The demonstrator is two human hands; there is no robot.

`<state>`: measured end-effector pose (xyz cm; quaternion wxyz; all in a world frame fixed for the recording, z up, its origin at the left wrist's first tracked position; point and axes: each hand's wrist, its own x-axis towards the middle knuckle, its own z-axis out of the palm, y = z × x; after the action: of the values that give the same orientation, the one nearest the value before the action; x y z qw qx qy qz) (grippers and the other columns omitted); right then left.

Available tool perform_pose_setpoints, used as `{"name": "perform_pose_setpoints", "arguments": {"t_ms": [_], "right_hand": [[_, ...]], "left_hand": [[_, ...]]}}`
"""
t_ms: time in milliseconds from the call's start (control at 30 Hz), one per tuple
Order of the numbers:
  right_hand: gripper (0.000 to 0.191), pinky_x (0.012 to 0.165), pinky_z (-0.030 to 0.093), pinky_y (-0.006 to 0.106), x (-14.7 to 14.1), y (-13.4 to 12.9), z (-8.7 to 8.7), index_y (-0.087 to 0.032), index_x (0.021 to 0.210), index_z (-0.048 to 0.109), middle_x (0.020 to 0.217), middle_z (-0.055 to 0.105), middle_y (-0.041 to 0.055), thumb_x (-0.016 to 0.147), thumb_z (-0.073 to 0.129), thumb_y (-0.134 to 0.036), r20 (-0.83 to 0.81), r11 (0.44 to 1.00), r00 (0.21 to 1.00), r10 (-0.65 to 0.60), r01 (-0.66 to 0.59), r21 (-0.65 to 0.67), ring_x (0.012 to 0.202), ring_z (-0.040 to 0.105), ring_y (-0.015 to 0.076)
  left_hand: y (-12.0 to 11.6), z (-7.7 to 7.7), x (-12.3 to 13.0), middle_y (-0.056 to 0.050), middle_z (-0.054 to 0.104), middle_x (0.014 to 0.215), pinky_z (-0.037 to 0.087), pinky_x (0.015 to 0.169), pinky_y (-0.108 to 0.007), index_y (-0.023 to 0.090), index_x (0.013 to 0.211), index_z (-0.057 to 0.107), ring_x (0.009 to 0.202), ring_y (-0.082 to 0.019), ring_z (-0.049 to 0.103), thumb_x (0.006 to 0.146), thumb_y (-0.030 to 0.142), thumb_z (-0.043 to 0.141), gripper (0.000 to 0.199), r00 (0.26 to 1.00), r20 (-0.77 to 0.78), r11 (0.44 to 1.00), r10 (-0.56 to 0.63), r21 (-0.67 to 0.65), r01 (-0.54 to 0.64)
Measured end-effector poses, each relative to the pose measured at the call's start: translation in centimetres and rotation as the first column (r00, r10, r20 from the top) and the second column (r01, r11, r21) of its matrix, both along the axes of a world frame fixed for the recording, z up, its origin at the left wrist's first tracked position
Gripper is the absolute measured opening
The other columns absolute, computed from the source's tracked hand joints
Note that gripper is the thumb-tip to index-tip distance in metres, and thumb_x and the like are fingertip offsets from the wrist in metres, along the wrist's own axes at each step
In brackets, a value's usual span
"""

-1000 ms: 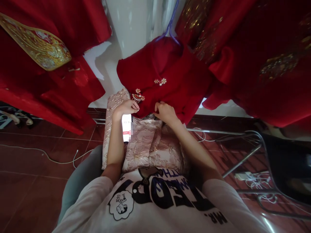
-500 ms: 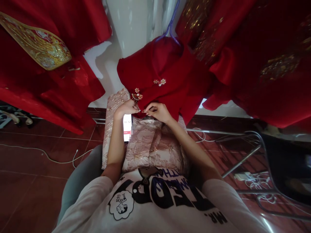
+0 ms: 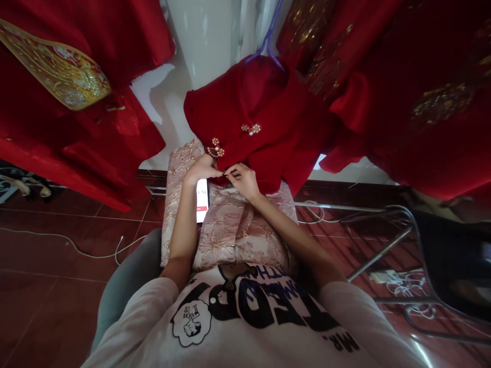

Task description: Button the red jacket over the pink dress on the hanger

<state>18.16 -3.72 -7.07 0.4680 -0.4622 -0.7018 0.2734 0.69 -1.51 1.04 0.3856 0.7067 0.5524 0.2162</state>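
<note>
A red garment (image 3: 264, 107) on a purple hanger (image 3: 268, 46) lies with its lower part over pink patterned fabric (image 3: 222, 230). Two jewelled flower ornaments show on it, one at the neck opening (image 3: 251, 129) and one further left (image 3: 216, 148). My left hand (image 3: 205, 167) pinches at the garment's lower edge, just below the left ornament. Close against its fingertips, my right hand (image 3: 242, 180) is also closed in a pinch. What the fingertips hold is too small to make out. A lit phone (image 3: 201, 202) lies beside my left wrist.
Red garments with gold decoration hang at the left (image 3: 72, 76) and right (image 3: 441, 107). A black chair (image 3: 452, 255) with a metal frame stands at the right, near tangled white cables (image 3: 406, 283). Another cable (image 3: 84, 253) crosses the tiled floor at the left.
My right hand has shifted slightly left and its fingertips now meet those of my left hand. The small ring-like piece seen between them earlier is now hidden.
</note>
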Motion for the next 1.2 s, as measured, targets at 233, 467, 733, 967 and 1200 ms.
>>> {"name": "perform_pose_setpoints", "arguments": {"t_ms": [233,467,733,967,1200], "right_hand": [[0.013,0.080,0.063,0.030,-0.4,-0.5,-0.1,-0.020,0.087,0.064,0.099,0.070,0.0051,0.090,0.059,-0.008,0.098,0.999,0.995,-0.024,0.020,0.038,0.078,0.071,0.0148],[0.017,0.079,0.062,0.032,0.5,0.0,1.8,-0.017,0.096,0.064,0.108,0.071,0.0114,0.083,0.066,-0.006,0.203,0.996,0.979,-0.024,0.041,-0.082,0.082,0.072,0.0185],[0.013,0.056,0.056,0.025,2.4,-0.7,5.2,-0.017,0.095,0.066,0.087,0.074,0.0033,0.085,0.063,-0.010,0.157,0.971,0.987,0.017,0.021,-0.238,0.058,0.068,0.0128],[0.007,0.057,0.054,0.023,3.0,-0.7,5.6,-0.018,0.092,0.068,0.075,0.072,-0.0003,0.087,0.063,-0.016,0.169,0.971,0.984,0.060,-0.018,-0.239,0.055,0.067,0.0114],[0.007,0.056,0.053,0.022,3.7,-1.1,6.8,-0.018,0.092,0.069,0.076,0.072,0.0006,0.085,0.065,-0.019,0.153,0.972,0.985,0.080,-0.043,-0.233,0.058,0.066,0.0113]], "left_hand": [[0.6,-0.4,-0.9,0.004,0.059,0.052,0.044,0.054,-0.019,0.012,0.056,0.067,0.051,-0.008,0.054,0.063,0.007,0.078,0.014,0.999,0.017,0.998,-0.027,-0.051,0.028],[1.1,-1.2,-1.8,0.000,0.070,0.070,0.051,0.061,-0.022,0.014,0.075,0.069,0.062,-0.012,0.063,0.065,0.000,0.073,0.018,0.993,0.108,0.993,0.041,-0.113,-0.029],[1.5,-1.8,-2.2,-0.002,0.073,0.076,0.046,0.065,-0.021,0.015,0.068,0.060,0.069,-0.012,0.065,0.069,0.010,0.074,0.015,0.985,-0.077,0.979,-0.152,0.126,0.161],[1.5,-2.4,-0.7,-0.001,0.073,0.075,0.047,0.067,-0.024,0.016,0.078,0.070,0.073,-0.017,0.069,0.068,0.014,0.081,0.015,0.935,-0.318,0.962,-0.157,0.167,0.218],[0.8,-2.0,0.4,-0.009,0.076,0.089,0.050,0.074,-0.031,0.014,0.090,0.076,0.085,-0.028,0.072,0.073,0.017,0.085,0.019,0.855,-0.516,0.951,-0.056,0.234,0.204]]}}
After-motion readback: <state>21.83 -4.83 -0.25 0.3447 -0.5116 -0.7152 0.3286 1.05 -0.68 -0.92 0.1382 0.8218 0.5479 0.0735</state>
